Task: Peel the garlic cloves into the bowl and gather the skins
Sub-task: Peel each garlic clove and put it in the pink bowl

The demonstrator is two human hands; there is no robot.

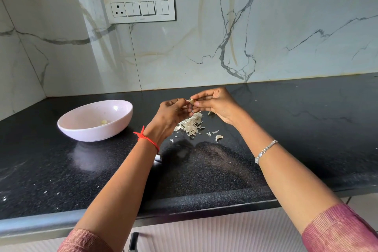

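Observation:
Both hands are raised above the black counter [225,170] and meet at a small garlic clove [191,100]. My left hand [173,114] and my right hand [214,102] pinch it between fingertips. Under the hands lies a heap of pale garlic skins [192,124]. One unpeeled clove [218,137] rests on the counter just right of the heap, with small skin scraps around it. A pale pink bowl [120,122] stands to the left and holds a peeled clove [104,122].
A marble-patterned wall with a switch panel [140,8] runs behind the counter. The counter's front edge [184,210] is close to me, above white cabinet fronts. A dark handle [133,241] shows below the edge.

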